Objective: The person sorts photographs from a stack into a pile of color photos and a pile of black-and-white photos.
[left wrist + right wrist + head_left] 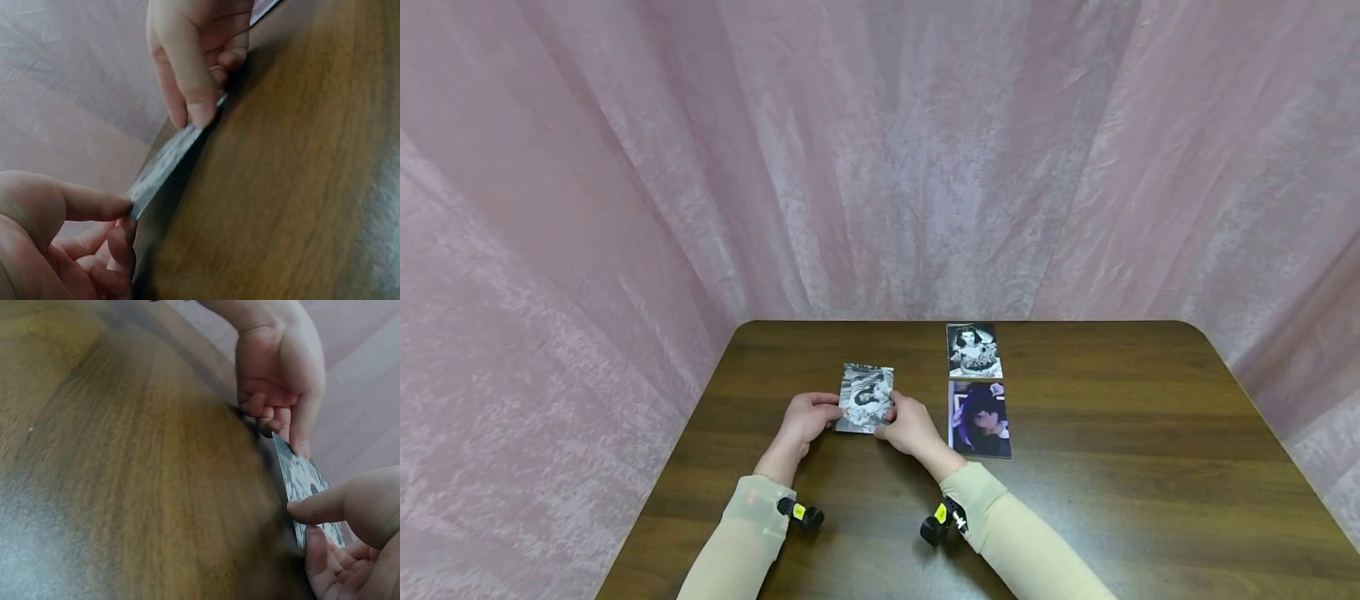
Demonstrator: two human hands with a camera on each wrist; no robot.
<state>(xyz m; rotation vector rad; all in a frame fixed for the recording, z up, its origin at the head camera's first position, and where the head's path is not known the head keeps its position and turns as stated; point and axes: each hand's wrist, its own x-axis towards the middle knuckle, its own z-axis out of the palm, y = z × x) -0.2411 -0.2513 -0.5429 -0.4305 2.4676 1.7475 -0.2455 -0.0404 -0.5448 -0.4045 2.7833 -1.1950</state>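
Between my two hands is a black-and-white photo card [865, 398] picturing a person. My left hand [808, 418] pinches its left edge, thumb on top and fingers beneath. At the opposite edge, near the lower right corner, my right hand [912, 427] pinches it too. In the left wrist view the card [167, 164] appears as a thin, slanted sheet just over the tabletop. The right wrist view shows the right thumb lying across the front edge of the card [300, 472].
Right of my hands, a purple-toned photo card [980, 419] lies on the brown wooden table [1112, 467]. Directly behind it is another black-and-white photo card [973, 351], close to the table's far edge. A pink curtain [880, 167] hangs behind the table.
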